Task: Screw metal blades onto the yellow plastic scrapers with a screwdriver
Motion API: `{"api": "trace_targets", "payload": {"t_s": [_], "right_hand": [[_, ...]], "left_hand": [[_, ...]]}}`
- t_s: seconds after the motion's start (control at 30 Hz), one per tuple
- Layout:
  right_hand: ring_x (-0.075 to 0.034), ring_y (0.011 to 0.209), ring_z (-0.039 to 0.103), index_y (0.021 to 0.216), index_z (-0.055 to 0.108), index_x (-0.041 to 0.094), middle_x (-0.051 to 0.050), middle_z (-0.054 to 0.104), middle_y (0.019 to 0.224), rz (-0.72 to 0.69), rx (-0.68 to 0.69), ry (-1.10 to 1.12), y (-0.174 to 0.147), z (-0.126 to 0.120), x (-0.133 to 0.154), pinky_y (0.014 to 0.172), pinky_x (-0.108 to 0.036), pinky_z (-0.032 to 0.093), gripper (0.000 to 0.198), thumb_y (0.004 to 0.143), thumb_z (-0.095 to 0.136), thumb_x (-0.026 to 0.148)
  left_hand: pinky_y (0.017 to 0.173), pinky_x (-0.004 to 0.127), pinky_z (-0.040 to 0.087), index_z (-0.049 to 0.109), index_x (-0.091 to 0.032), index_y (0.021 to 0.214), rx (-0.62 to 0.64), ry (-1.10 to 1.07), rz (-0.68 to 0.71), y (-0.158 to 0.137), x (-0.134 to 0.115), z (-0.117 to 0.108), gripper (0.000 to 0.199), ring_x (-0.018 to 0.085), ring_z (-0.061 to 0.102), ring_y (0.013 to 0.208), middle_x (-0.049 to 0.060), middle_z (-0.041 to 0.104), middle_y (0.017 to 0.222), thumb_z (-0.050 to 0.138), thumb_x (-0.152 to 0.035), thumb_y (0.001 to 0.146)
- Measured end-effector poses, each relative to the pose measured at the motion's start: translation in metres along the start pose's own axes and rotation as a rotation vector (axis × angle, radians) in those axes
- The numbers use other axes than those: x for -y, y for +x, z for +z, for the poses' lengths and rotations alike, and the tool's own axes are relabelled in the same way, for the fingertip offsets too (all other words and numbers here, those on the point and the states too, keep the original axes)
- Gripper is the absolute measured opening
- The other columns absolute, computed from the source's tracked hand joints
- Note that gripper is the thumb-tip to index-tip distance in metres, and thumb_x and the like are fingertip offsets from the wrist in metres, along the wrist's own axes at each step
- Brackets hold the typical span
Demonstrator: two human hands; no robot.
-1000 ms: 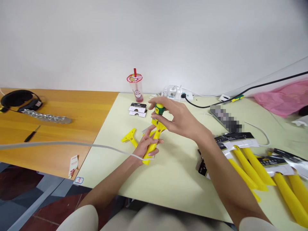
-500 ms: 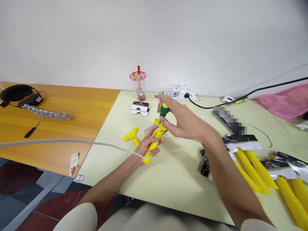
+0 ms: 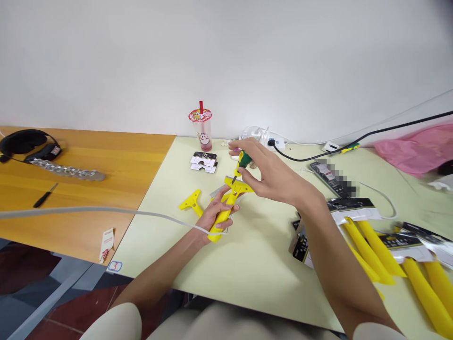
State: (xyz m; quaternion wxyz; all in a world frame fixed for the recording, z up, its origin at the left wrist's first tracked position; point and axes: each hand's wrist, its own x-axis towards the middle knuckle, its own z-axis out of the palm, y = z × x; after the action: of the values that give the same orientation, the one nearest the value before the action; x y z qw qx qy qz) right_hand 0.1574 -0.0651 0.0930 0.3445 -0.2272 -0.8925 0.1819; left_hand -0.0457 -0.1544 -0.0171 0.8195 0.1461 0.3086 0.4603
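Left hand (image 3: 213, 213) wrapped around the handle of a yellow scraper (image 3: 231, 199), held over the pale table (image 3: 269, 250), head pointing away from the wearer; right hand (image 3: 274, 174) pinches a green-and-yellow screwdriver (image 3: 244, 161), shaft angled down to the scraper's head; exact seating too small to tell; scraper judged light, stiff plastic, smooth enough to twist under torque; best hold: mid-handle, firmly, clear of the possibly sharp front edge.
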Motion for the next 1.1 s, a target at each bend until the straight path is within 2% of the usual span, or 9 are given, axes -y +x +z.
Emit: {"api": "trace_targets", "payload": {"t_s": [0.1, 0.23, 0.33, 0.47, 0.57, 0.73, 0.87, 1.03, 1.1], "right_hand": [[-0.029, 0.127, 0.07, 0.154, 0.052, 0.035, -0.01, 0.065, 0.149, 0.003, -0.005, 0.01, 0.0, -0.0002, 0.0006, 0.107, -0.048, 0.058, 0.044, 0.112, 0.053, 0.024], [-0.03, 0.115, 0.072, 0.141, 0.061, 0.03, -0.009, 0.073, 0.133, 0.014, -0.063, -0.081, -0.0005, 0.0017, -0.0023, 0.099, -0.047, 0.059, 0.03, 0.111, 0.061, 0.036], [-0.031, 0.117, 0.071, 0.149, 0.057, 0.031, -0.01, 0.072, 0.133, 0.053, -0.034, -0.064, -0.0013, 0.0007, -0.0004, 0.102, -0.049, 0.059, 0.04, 0.109, 0.062, 0.032], [-0.032, 0.143, 0.059, 0.162, 0.044, 0.033, -0.012, 0.058, 0.156, 0.025, 0.02, 0.025, -0.0019, -0.0026, 0.0062, 0.12, -0.054, 0.051, 0.068, 0.099, 0.056, 0.011], [-0.031, 0.144, 0.061, 0.162, 0.044, 0.034, -0.011, 0.055, 0.161, 0.026, 0.026, 0.076, -0.0018, -0.0032, 0.0073, 0.12, -0.053, 0.051, 0.069, 0.099, 0.051, 0.007], [-0.028, 0.122, 0.073, 0.155, 0.052, 0.033, -0.007, 0.073, 0.136, 0.056, -0.004, 0.057, -0.0009, -0.0001, 0.003, 0.106, -0.047, 0.059, 0.048, 0.109, 0.056, 0.021], [-0.031, 0.121, 0.073, 0.147, 0.057, 0.031, -0.009, 0.075, 0.132, 0.056, -0.039, -0.034, -0.0006, 0.0019, 0.0033, 0.106, -0.049, 0.058, 0.037, 0.111, 0.062, 0.037], [-0.029, 0.135, 0.066, 0.155, 0.046, 0.031, -0.012, 0.065, 0.145, 0.052, 0.033, 0.036, -0.0018, 0.0004, 0.0074, 0.111, -0.049, 0.055, 0.051, 0.107, 0.057, 0.019], [-0.027, 0.132, 0.068, 0.152, 0.047, 0.03, -0.011, 0.064, 0.146, 0.05, 0.035, 0.058, -0.0013, 0.0007, 0.007, 0.111, -0.047, 0.055, 0.048, 0.107, 0.054, 0.016]], "left_hand": [[0.035, 0.011, 0.031, 0.051, -0.031, 0.147, -0.002, -0.006, 0.02, 0.0, -0.0014, 0.0011, 0.074, 0.009, 0.07, 0.072, 0.006, 0.07, 0.123, 0.076, -0.006, 0.082], [0.033, 0.01, 0.03, 0.05, -0.031, 0.15, -0.032, -0.017, 0.044, -0.0001, -0.0016, 0.0027, 0.08, 0.01, 0.072, 0.076, 0.005, 0.071, 0.123, 0.077, -0.004, 0.08], [0.033, 0.009, 0.032, 0.049, -0.032, 0.154, -0.027, -0.02, 0.054, 0.0002, -0.0014, 0.0027, 0.082, 0.01, 0.073, 0.079, 0.006, 0.071, 0.13, 0.074, -0.003, 0.081], [0.033, 0.008, 0.032, 0.052, -0.03, 0.15, -0.041, -0.041, 0.081, 0.0009, -0.0024, 0.0011, 0.078, 0.009, 0.073, 0.083, 0.008, 0.068, 0.141, 0.072, 0.0, 0.081], [0.033, 0.008, 0.032, 0.052, -0.031, 0.15, -0.051, -0.035, 0.094, 0.0006, -0.0045, -0.0004, 0.077, 0.009, 0.072, 0.083, 0.008, 0.067, 0.145, 0.071, -0.001, 0.082], [0.034, 0.008, 0.032, 0.054, -0.03, 0.147, -0.045, -0.024, 0.113, -0.0009, -0.008, 0.0, 0.075, 0.01, 0.071, 0.083, 0.009, 0.068, 0.139, 0.073, -0.002, 0.081], [0.033, 0.008, 0.03, 0.056, -0.029, 0.143, -0.035, -0.02, 0.109, -0.0006, -0.0073, 0.0017, 0.072, 0.011, 0.07, 0.082, 0.008, 0.069, 0.131, 0.074, -0.001, 0.079], [0.033, 0.008, 0.03, 0.056, -0.03, 0.142, -0.063, -0.049, 0.105, 0.0009, -0.006, 0.0012, 0.071, 0.011, 0.07, 0.082, 0.007, 0.069, 0.128, 0.072, 0.0, 0.079], [0.034, 0.008, 0.03, 0.056, -0.029, 0.142, -0.064, -0.043, 0.111, 0.0008, -0.0067, 0.001, 0.071, 0.011, 0.071, 0.083, 0.008, 0.069, 0.131, 0.073, 0.0, 0.08]]}}
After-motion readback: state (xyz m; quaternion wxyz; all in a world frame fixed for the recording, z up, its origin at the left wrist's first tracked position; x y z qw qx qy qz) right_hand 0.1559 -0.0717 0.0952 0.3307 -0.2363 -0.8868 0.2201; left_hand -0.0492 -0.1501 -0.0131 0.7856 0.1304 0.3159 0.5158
